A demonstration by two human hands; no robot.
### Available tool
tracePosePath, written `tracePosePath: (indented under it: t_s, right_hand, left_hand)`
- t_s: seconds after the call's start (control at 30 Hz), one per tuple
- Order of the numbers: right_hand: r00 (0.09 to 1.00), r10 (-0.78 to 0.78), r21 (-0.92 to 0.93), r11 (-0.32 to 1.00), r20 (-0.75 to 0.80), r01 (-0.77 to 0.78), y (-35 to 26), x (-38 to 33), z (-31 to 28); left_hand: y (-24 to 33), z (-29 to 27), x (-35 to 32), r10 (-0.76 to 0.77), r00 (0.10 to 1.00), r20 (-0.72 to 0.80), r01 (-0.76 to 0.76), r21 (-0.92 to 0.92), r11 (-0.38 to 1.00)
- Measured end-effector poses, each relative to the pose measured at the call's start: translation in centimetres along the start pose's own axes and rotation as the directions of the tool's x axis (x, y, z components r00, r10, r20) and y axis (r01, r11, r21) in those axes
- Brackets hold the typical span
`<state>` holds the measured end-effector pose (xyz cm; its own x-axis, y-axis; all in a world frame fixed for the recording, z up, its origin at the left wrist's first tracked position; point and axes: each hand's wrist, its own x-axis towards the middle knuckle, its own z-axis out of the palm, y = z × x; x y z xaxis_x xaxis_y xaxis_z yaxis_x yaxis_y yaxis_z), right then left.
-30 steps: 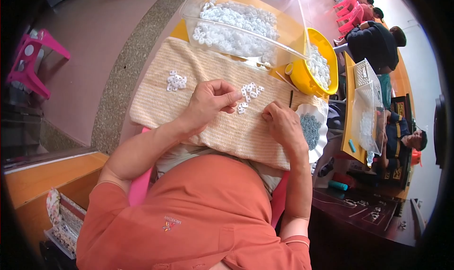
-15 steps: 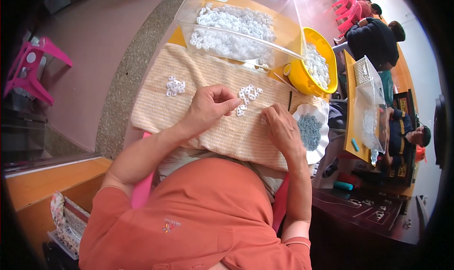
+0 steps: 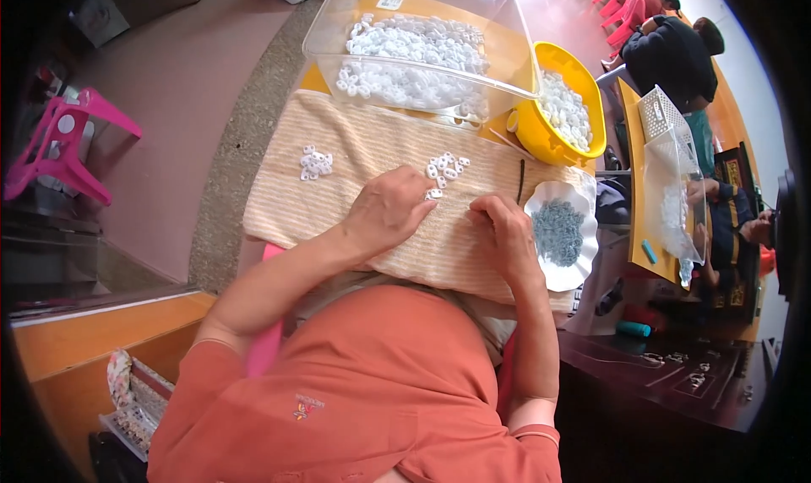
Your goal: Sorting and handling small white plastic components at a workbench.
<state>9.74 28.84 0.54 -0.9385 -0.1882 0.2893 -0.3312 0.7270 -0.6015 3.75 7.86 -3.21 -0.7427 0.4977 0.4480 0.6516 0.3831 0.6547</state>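
Observation:
My left hand (image 3: 393, 211) rests low over the striped cream towel (image 3: 312, 208), its curled fingers at a loose group of small white plastic pieces (image 3: 447, 170). Its fingertips meet a piece at the near end of that group; whether it is gripped is hidden. To the right, my right hand (image 3: 504, 229) has its fingers bent together on the towel, and what they may hold does not show. Beside that hand stands a white wavy-rimmed plate (image 3: 559, 278) of tiny grey-blue parts (image 3: 557, 232). Left of my left hand lies a small pile of white pieces (image 3: 316, 163).
Beyond the towel, a clear plastic bin (image 3: 329, 39) holds many white pieces. A yellow tub (image 3: 549, 135) of similar pieces stands to its right. A thin dark stick (image 3: 521, 181) lies near the plate. Pink stool (image 3: 76, 145) at left; other people sit at tables on the right.
My left hand has moved forward and down onto the near white pieces, its raised fingers now lowered. My right hand stays near its place by the plate. The whole view has shifted slightly.

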Motion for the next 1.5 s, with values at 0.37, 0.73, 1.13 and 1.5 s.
tracePosePath:
  t_s: [0.37, 0.73, 1.13, 1.5]
  right_hand:
    - [1.0, -0.005, -0.003, 1.0, 0.008, 0.005, 0.3, -0.4, 0.2]
    - [0.991, 0.076, 0.136, 0.989, -0.114, -0.06, 0.4, -0.6, 1.1]
    - [0.975, 0.203, 0.295, 0.94, -0.085, -0.17, 1.5, -0.7, 1.5]
    - [0.998, 0.054, 0.039, 0.998, -0.024, -0.053, 0.8, -0.4, 1.1]
  left_hand:
    - [0.2, 0.7, 1.0, -0.109, 0.992, 0.064, 0.104, 0.086, 0.991]
    - [0.8, 0.9, 0.6, -0.108, 0.993, -0.041, 0.092, -0.294, 0.951]
    - [-0.1, 0.1, 0.8, -0.382, 0.888, 0.254, 0.414, -0.804, 0.428]
    - [0.1, 0.0, 0.1, -0.444, 0.813, 0.377, 0.492, -0.852, 0.179]
